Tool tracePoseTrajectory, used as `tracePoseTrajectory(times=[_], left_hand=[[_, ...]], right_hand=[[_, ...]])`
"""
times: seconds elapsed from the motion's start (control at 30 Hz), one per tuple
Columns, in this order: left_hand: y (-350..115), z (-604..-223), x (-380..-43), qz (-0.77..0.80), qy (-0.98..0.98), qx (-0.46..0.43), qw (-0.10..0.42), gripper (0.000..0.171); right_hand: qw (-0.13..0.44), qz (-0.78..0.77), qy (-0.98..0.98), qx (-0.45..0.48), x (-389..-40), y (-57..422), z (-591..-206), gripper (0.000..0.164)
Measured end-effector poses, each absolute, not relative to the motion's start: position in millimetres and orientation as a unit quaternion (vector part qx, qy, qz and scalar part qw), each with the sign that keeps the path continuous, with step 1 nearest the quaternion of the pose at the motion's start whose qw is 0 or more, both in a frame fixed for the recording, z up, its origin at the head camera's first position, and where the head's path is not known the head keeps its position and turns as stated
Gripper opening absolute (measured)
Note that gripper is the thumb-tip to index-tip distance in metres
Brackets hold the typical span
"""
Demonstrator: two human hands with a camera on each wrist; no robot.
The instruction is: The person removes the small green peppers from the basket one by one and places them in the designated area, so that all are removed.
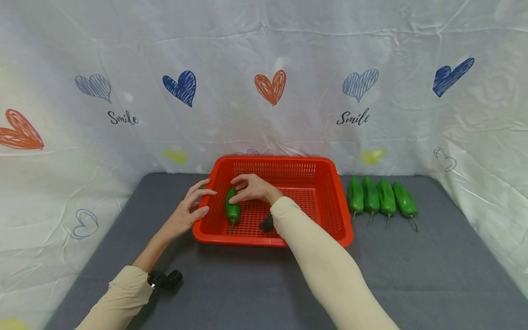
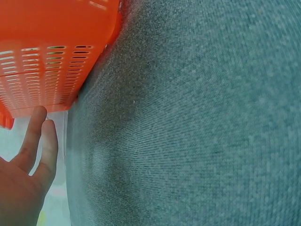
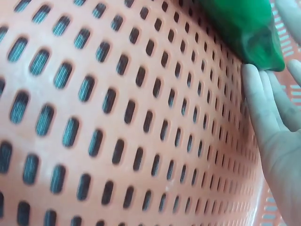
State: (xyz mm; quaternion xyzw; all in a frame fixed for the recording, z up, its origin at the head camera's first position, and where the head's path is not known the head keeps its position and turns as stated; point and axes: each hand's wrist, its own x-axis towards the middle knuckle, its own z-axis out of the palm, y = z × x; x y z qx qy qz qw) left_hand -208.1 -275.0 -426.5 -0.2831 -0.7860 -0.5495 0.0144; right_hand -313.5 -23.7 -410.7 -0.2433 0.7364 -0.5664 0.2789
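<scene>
A green pepper (image 1: 233, 213) lies inside the red plastic basket (image 1: 272, 239), along its left side, with its stem toward me. My right hand (image 1: 255, 189) reaches in over the pepper's far part, thumb and fingers spread apart. In the right wrist view, fairly straight fingertips (image 3: 254, 77) come right up to the tip of the pepper (image 3: 256, 33). At the basket's left rim is my left hand (image 1: 190, 211), its fingers spread and overlapping the edge. The left wrist view shows two extended fingers (image 2: 49, 141) near the slotted basket wall (image 2: 51, 70).
Several green peppers (image 1: 387, 197) lie in a row right of the basket, stems toward me. A dark grey cloth (image 1: 247, 284) covers the table. Behind it hangs a white curtain (image 1: 222, 128) printed with hearts. A black wrist camera (image 1: 167, 278) sits on my left wrist.
</scene>
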Motion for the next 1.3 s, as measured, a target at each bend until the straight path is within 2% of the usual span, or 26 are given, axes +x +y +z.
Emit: tracePoseTrajectory(times=[0.33, 1.3], left_hand=[[-276.6, -427.4, -209.5, -0.539, -0.794, -0.279, 0.024, 0.037], [-275.0, -427.2, -208.4, -0.546, -0.794, -0.269, 0.018, 0.038]], right_hand=[[0.286, -0.591, 0.722, -0.217, -315.6, -31.1, -411.4, 0.052], [0.326, -0.598, 0.698, -0.221, -315.8, -29.5, -408.9, 0.048]])
